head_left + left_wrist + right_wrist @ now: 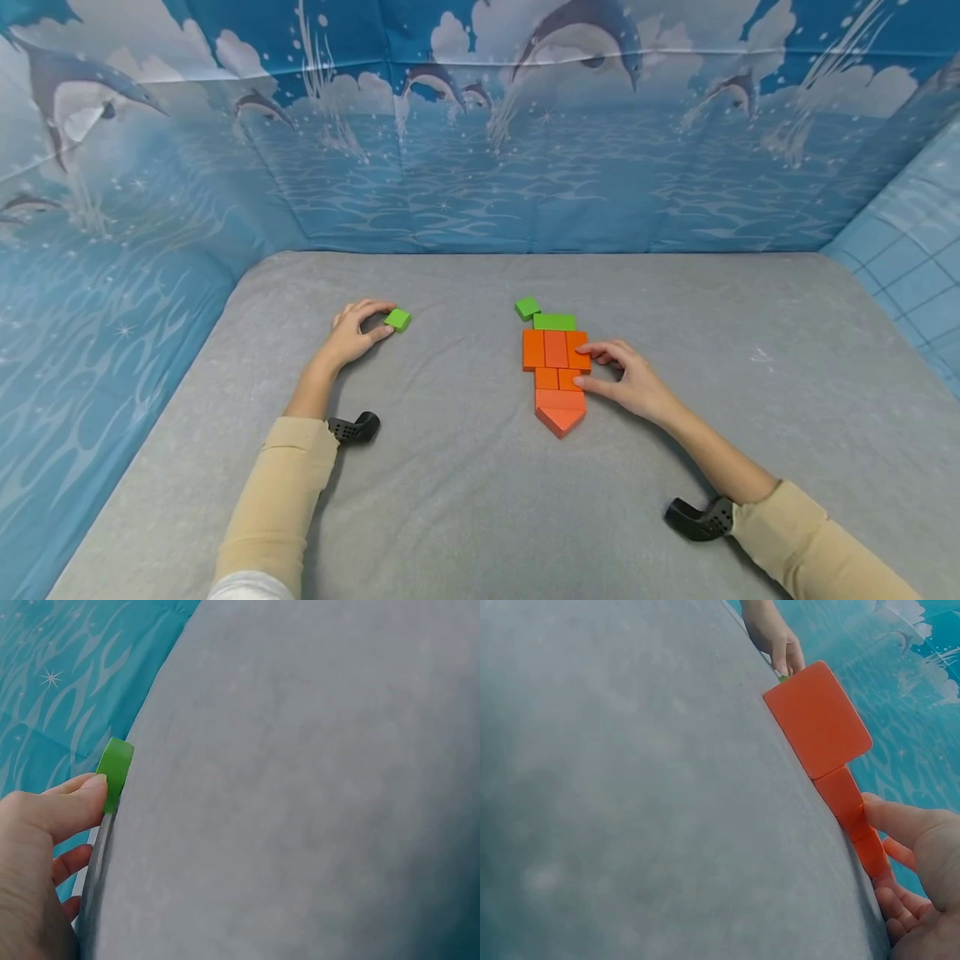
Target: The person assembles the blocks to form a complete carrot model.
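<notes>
My left hand (352,333) pinches a small green block (398,319) between thumb and fingers at the left. The left wrist view shows the thumb on the face of that green block (115,771). Right of centre lies a column of orange and red-orange wooden blocks (556,348), ending in a triangular block (561,421) that points towards me. My right hand (630,383) rests against its right side, index finger on an upper orange block and thumb on a smaller orange block (569,380). A green rectangular block (554,322) touches the column's far end.
Another small green block (527,308) sits tilted at the far left corner of the rectangular one. Grey cloth (450,467) covers the table. Blue dolphin-printed sheets (465,183) stand behind it and along both sides. A black wrist device (701,518) sits on each forearm.
</notes>
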`<state>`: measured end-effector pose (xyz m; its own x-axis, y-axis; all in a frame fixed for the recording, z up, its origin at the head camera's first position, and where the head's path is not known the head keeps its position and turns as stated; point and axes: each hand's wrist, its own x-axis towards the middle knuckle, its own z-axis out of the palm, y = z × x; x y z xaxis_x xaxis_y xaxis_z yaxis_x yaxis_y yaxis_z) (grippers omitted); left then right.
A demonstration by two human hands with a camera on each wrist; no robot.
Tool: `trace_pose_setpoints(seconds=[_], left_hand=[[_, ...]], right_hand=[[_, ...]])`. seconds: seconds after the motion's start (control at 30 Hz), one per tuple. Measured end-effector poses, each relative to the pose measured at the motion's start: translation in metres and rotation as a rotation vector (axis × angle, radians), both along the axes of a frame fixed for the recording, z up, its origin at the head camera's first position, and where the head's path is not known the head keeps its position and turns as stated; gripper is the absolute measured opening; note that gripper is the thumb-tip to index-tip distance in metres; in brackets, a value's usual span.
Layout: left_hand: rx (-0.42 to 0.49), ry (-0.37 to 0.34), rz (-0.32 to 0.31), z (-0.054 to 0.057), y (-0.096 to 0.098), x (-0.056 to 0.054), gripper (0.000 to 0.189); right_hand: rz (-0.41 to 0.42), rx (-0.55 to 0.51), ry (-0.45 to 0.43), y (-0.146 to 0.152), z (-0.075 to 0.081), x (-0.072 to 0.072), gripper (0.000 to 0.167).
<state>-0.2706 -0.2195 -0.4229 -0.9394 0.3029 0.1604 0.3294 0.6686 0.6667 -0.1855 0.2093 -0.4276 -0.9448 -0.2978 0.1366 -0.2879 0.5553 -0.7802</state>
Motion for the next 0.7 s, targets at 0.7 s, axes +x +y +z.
trace_pose_setpoints(seconds=[0.7], left_hand=[[0.023,0.023,-0.007,0.001,0.016,-0.006,0.036]], right_hand=[[-0.003,-0.001,-0.006,0.000,-0.001,-0.001,0.043]])
